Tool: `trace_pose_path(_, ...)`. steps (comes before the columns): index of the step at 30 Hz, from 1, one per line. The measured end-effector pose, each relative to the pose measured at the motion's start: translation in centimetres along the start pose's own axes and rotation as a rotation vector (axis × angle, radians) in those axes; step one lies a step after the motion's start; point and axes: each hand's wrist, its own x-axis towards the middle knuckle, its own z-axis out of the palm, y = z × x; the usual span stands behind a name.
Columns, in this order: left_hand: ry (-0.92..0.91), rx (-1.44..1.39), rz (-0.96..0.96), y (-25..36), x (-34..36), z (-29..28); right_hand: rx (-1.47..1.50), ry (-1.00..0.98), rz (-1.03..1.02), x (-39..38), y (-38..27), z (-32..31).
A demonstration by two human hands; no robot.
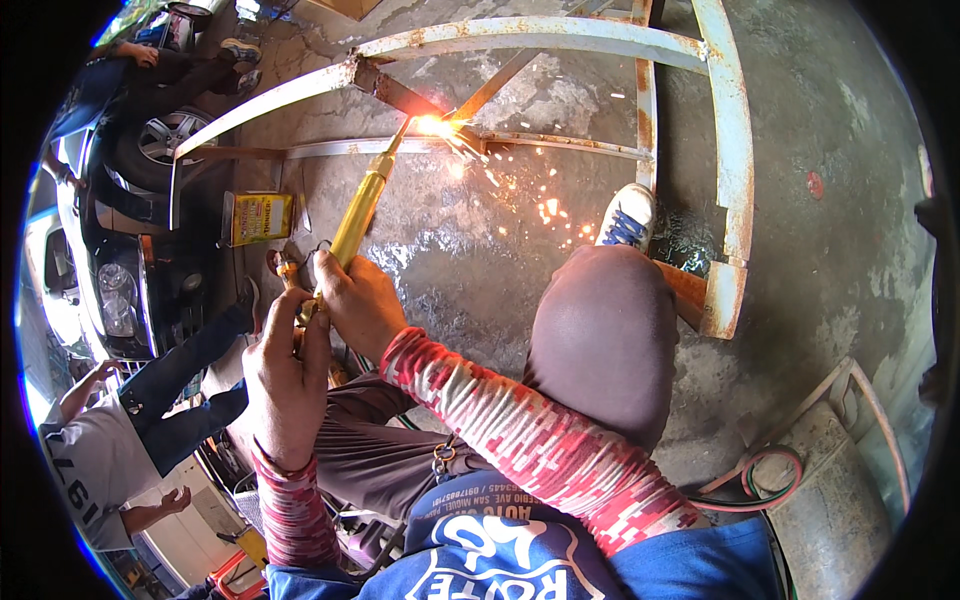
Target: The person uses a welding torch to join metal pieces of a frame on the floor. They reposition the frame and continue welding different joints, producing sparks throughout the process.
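A brass-coloured gas torch (362,207) slants up and to the right. My right hand (362,305) is closed around its lower body. Just below and to the left, my left hand (285,375) pinches the torch's rear end near its valve fittings, which the fingers partly hide. The torch tip meets a rusty, white-painted metal frame (530,38) at a brown crossbar (395,92). A bright glow hides the exact contact point. Orange sparks scatter down and right from it over the concrete floor. My shoe (627,215) rests on or against a long bar of the frame.
A yellow rectangular can (260,217) stands left of the torch. Farther left are a dark car (130,260), a person in a grey shirt (105,460) and another person in dark trousers. A gas cylinder (825,490) and a looped hose (775,475) lie at lower right.
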Motion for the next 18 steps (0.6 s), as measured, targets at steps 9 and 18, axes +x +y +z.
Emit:
trace_pose_path(9, 0.008, 0.004, 0.020, -0.5, 0.5, 0.3, 0.089, 0.006, 0.089, 0.1, -0.8, -0.6)
trace_pose_path(18, 0.010, 0.000, 0.077, -0.4, 0.6, 0.3, 0.009, 0.017, 0.037, 0.6, 0.2, -0.3)
